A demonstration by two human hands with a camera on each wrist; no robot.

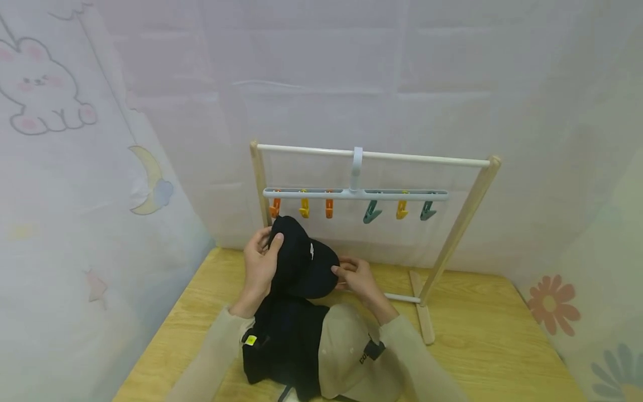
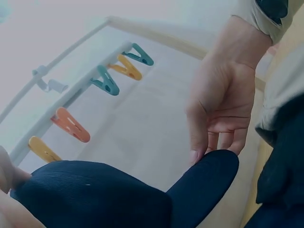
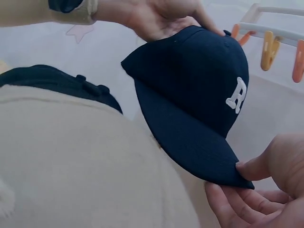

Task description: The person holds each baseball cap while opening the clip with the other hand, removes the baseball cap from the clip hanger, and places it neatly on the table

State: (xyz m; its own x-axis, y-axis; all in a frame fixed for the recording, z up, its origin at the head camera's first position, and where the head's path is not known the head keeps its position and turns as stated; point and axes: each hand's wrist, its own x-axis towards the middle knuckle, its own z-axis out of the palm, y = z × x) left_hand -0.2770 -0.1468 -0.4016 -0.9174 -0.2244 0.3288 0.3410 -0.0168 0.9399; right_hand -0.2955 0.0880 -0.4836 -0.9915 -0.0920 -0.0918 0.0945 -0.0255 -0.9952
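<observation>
Both hands hold a black baseball cap (image 1: 291,251) with a white letter on its front, raised just beneath the left end of a clip hanger (image 1: 311,194). My left hand (image 1: 260,262) grips the crown at its upper left, thumb on the outside. My right hand (image 1: 358,278) pinches the edge of the brim (image 3: 199,152) between thumb and fingers. An orange clip (image 1: 275,207) hangs right above the crown; in the right wrist view the crown's top lies close to it. Whether they touch I cannot tell.
The hanger hooks over a rack (image 1: 422,158) with wooden legs; several coloured clips, such as a yellow clip (image 1: 402,209), hang along it. On the wooden table (image 1: 482,318), near my forearms, lie a beige cap (image 1: 346,352) and black caps or cloth (image 1: 291,346).
</observation>
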